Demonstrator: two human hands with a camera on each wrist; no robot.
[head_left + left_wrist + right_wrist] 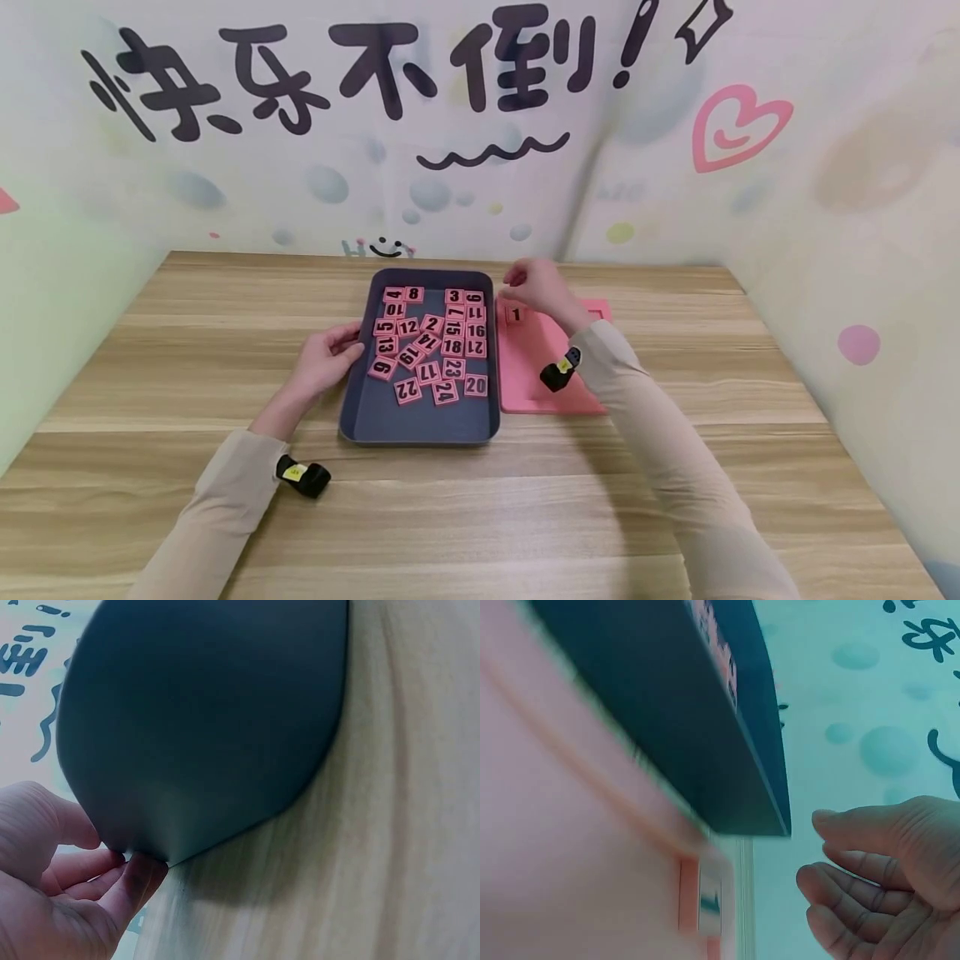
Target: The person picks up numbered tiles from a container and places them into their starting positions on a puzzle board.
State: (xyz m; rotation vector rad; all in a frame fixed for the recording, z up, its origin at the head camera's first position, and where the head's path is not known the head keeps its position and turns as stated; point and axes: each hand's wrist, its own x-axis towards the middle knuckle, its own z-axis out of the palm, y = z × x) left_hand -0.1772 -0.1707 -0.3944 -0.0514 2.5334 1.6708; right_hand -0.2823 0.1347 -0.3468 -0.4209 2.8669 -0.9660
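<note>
A dark grey tray (pixel 431 421) holds several pink number tiles (pixel 407 327), some turned sideways or upside down. My left hand (pixel 327 358) holds the tray's left edge; in the left wrist view its thumb and bent fingers (pixel 139 881) meet at the rim. To the tray's right, and beside its wall, lies a pink board (pixel 528 367), partly covered by my right forearm. The tile "1" (pixel 515 315) sits in the board's upper left corner. Just above that corner hovers my right hand (pixel 543 287), fingers loosely bent, and the right wrist view shows nothing between them.
The wooden table (pixel 450 517) carries the tray and board. A printed wall covering (pixel 322 217) with large black characters rises behind the table's back edge. Each wrist wears a black camera, a left one (pixel 303 477) and a right one (pixel 560 369).
</note>
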